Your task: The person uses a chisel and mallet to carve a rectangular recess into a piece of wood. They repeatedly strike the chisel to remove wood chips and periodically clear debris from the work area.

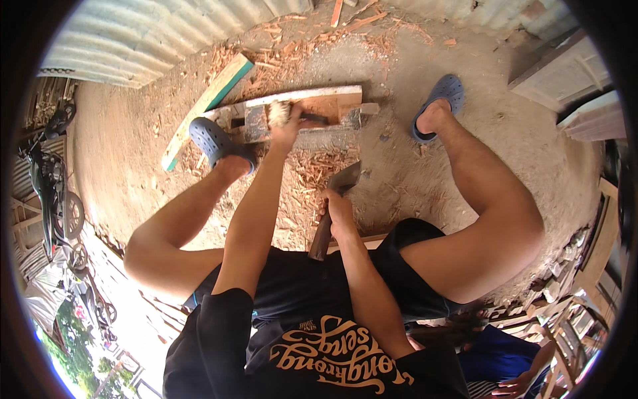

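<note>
My left hand (287,128) grips a dark chisel-like tool (314,118) with a pale, blurred handle top (279,111). It rests over the reddish recess of a weathered wooden block (345,100) lying on the ground between my feet. My right hand (337,211) is closed around a dark, heavy, angled piece (319,243), apparently a mallet, held low between my thighs. Wood chips (309,166) lie thickly below the block.
A green-edged plank (226,80) slants at left. Corrugated metal (126,46) stands ahead, boards (545,86) lean at upper right. Motorbikes (63,213) are far left. Another person in blue (498,356) sits low at right behind me, among scrap wood.
</note>
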`<state>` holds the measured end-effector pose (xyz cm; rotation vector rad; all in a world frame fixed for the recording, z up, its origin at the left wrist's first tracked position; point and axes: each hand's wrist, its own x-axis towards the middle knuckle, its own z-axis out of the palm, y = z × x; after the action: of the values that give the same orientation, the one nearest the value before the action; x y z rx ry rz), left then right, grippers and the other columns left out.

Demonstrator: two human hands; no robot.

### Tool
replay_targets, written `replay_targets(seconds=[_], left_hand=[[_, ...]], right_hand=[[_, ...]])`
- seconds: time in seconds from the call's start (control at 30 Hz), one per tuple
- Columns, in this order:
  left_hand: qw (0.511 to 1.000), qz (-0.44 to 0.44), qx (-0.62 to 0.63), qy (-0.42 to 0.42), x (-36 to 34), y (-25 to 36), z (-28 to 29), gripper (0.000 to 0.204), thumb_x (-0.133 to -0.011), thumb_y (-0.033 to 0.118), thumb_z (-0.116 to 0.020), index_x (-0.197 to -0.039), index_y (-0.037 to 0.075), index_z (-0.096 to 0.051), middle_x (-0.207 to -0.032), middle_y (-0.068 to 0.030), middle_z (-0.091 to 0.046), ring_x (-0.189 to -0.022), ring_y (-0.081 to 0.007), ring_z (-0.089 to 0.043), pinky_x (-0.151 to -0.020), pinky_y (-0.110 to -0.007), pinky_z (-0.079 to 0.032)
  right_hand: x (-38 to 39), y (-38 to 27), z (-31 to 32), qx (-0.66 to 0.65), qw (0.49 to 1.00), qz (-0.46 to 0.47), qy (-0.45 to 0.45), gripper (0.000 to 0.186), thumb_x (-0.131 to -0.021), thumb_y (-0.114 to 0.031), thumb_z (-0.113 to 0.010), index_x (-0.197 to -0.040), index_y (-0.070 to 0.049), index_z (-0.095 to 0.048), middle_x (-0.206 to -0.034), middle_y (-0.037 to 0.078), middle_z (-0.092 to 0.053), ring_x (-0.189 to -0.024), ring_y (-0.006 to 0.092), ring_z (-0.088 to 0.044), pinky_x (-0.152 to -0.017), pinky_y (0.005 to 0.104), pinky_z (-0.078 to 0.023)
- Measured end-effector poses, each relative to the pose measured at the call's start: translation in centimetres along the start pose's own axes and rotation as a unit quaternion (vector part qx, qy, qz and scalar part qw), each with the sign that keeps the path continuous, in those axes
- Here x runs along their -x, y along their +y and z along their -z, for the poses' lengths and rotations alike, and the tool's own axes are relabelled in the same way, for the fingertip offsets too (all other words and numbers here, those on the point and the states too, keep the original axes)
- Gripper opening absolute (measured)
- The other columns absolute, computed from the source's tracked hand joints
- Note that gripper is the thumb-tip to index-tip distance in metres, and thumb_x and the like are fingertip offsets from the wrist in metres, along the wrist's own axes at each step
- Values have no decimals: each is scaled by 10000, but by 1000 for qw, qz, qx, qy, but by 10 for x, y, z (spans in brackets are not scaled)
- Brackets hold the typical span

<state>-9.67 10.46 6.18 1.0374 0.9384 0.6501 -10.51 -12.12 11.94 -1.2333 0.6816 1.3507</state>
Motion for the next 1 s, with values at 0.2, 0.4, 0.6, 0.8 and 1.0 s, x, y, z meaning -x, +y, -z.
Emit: replay_targets(seconds=[0.2, 0.4, 0.6, 0.8, 1.0], left_hand=[[787, -275, -546, 80, -25, 37, 46, 399, -907, 357, -665, -889, -39, -620, -868, -75, -680, -880, -191, -643, -817, -337, -498], [999, 1, -27, 40, 15, 48, -36, 501, -887, 283, -695, -1235, 39, -430, -1027, -115, -647, -967, -187, -640, -854, -305, -548], [934, -168, -316, -15, 20, -4, -22, 287, -912, 292, -643, -881, 7, -629, -825, -138, -664, -780, -277, -633, -712, -363, -493], [928, -266, -260, -17, 3, 7, 47, 161, -846, 191, -638, -875, 33, -633, -777, -115, -651, -730, -270, -639, -671, -370, -506], [910, -190, -369, 15, 17, 32, 1, 193, -896, 197, -656, -946, 13, -622, -782, -88, -657, -701, -161, -618, -669, -332, -500]], right_hand=[[-3, 2, 3, -10, 1000, 26, 14, 163, -803, -105, -627, -715, -43, -505, -614, 35, -450, -481, 151, -468, -443, 332, -428], [-23, 4, 20, 16, 999, 35, 18, 178, -815, -121, -626, -688, -71, -513, -568, 33, -464, -472, 155, -467, -448, 335, -418], [-32, 31, 12, 82, 996, 4, 16, 205, -849, -197, -627, -728, -49, -552, -561, 56, -474, -482, 185, -486, -459, 366, -425], [-39, 46, 15, 84, 996, -5, 26, 187, -844, -198, -619, -787, -20, -618, -549, 89, -488, -469, 226, -518, -436, 384, -438], [-51, 40, 31, 80, 996, -1, 33, 173, -819, -158, -615, -716, -26, -572, -532, 84, -464, -455, 226, -504, -430, 385, -440]])
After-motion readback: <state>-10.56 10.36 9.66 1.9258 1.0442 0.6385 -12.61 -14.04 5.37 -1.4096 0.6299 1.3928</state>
